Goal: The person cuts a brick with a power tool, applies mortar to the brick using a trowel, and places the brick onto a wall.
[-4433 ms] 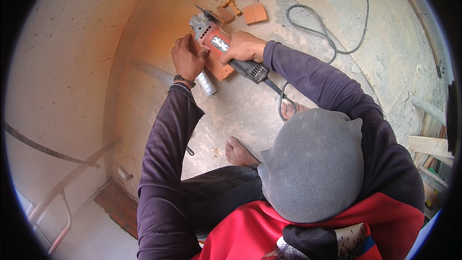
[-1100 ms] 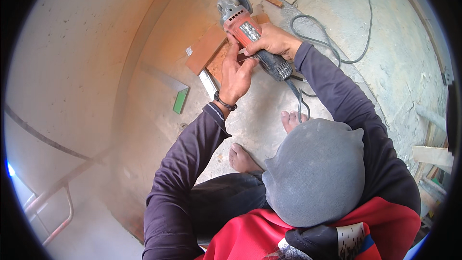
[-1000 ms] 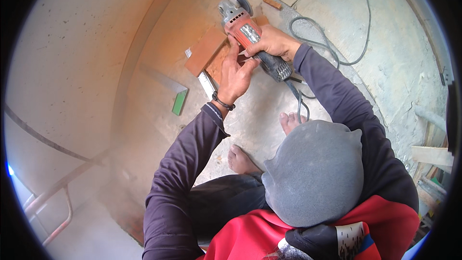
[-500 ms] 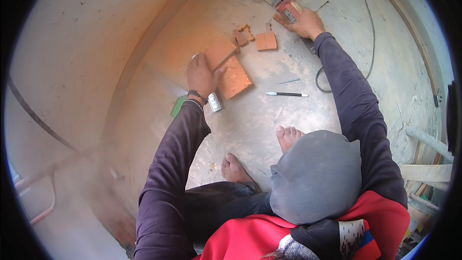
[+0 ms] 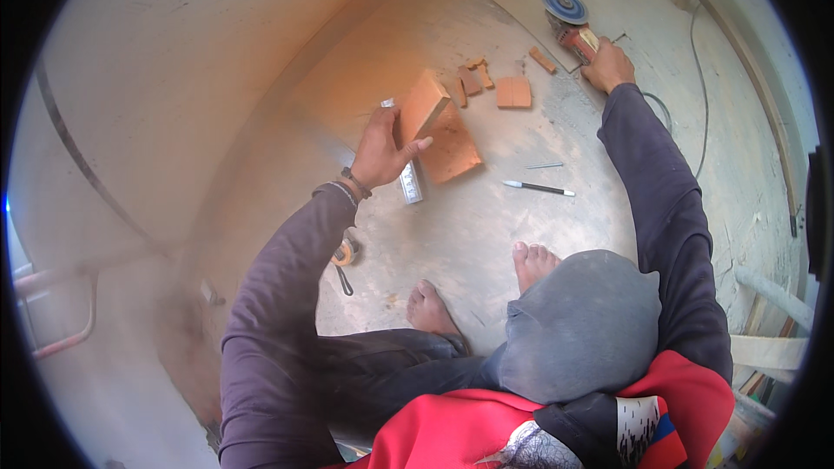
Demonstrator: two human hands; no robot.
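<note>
My left hand point(image 5: 379, 155) grips an orange clay tile point(image 5: 423, 106) by its left side, tilting it up. Its thumb shows along the near edge while the other fingers are partly hidden. Below and to the right, a second orange tile point(image 5: 453, 149) lies on the floor, partly covered by the raised one. At the far right, my right hand point(image 5: 610, 66) is wrapped round the body of a red angle grinder point(image 5: 573, 33), its disc point(image 5: 565, 5) facing up. A silver metal bar point(image 5: 410, 182) lies beside my left wrist.
Several broken tile pieces point(image 5: 470, 80) and a small square tile point(image 5: 514, 93) lie beyond the tiles. Nearer are a black-and-white pen point(image 5: 539, 188) and a thin nail-like rod point(image 5: 545, 165). A tape measure point(image 5: 346, 252) sits by my left forearm. A cord point(image 5: 705, 113) runs along the right.
My left hand has tilted the upper tile up off the lower one. My right hand and the grinder have shifted right. The tape measure has come into view; the green thing is hidden.
</note>
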